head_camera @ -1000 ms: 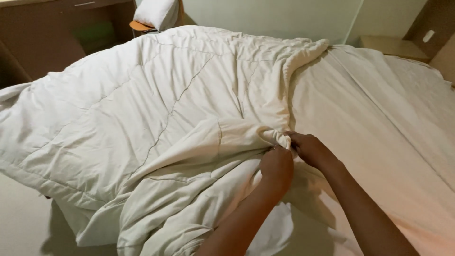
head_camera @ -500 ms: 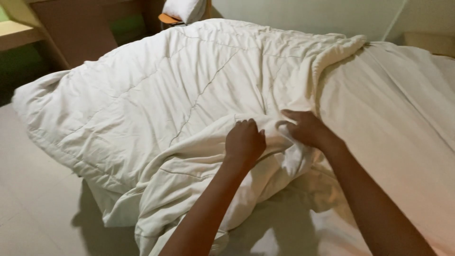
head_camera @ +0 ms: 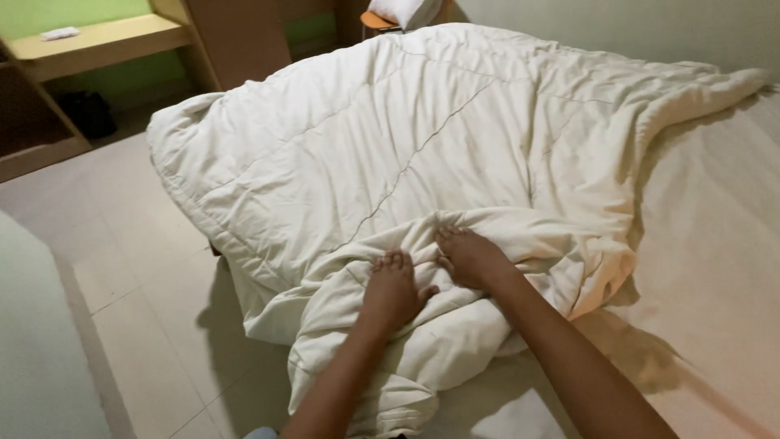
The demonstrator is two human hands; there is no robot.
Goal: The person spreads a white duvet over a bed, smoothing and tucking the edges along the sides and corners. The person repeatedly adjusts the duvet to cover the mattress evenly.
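A large cream quilted duvet (head_camera: 422,138) lies bunched across the bed, one side hanging over the bed's left edge toward the floor. Both my hands rest on a rolled fold of it near me. My left hand (head_camera: 392,289) presses down on the fold with fingers curled into the fabric. My right hand (head_camera: 471,256) sits just to its right, fingers also dug into the same fold. The bare cream bed sheet (head_camera: 715,244) shows to the right of the duvet.
Pale tiled floor (head_camera: 122,268) runs along the left of the bed. A wooden shelf unit (head_camera: 106,41) with a green back stands at the far left. A white pillow (head_camera: 406,10) rests on an orange seat at the far end.
The view has swung left and both hands have shifted left along the fold, from pinching a corner close together to pressing on the bunched duvet side by side.
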